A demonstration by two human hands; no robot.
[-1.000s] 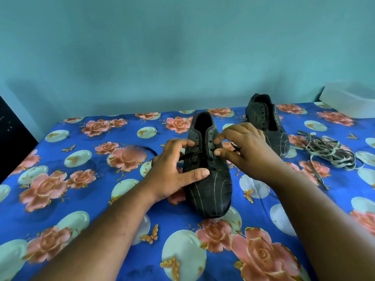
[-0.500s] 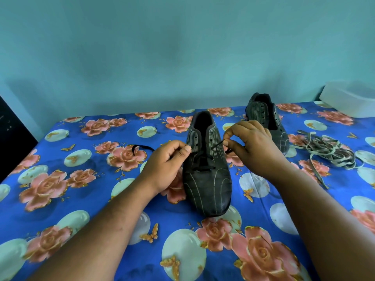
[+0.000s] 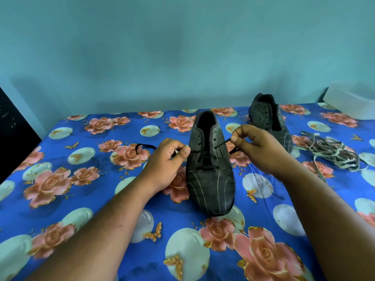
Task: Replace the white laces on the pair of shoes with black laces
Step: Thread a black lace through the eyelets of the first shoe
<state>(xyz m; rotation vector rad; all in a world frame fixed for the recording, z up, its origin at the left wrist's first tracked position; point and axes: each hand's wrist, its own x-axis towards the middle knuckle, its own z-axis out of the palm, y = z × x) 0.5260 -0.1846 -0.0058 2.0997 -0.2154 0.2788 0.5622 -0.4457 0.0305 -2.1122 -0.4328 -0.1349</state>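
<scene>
Head view, reading from the left: a loose loop of thin black lace (image 3: 142, 146) trails over the blue rose-printed cloth (image 3: 60, 199) towards the left hand (image 3: 164, 163), whose thumb and curled fingers pinch that end just beside the shoe's left flank; the near dark grey striped shoe (image 3: 211, 173) stands toe towards the wearer, with the lace crossing only its lowest eyelets and the upper eyelets bare; the right hand (image 3: 257, 151) pinches the other lace end between thumb and forefinger, raised above the right eyelet row; since a second ago both hands have moved outward from the tongue, the left letting go of the shoe body to take up its strand, so the lace now runs taut from each side; I judge that a crossing has just been drawn snug and the next eyelet pair comes next; further right the second dark grey shoe (image 3: 269, 122) stands unlaced, and the tangled heap of pale white laces (image 3: 332, 153) lies well apart, so roughly the first quarter is done
</scene>
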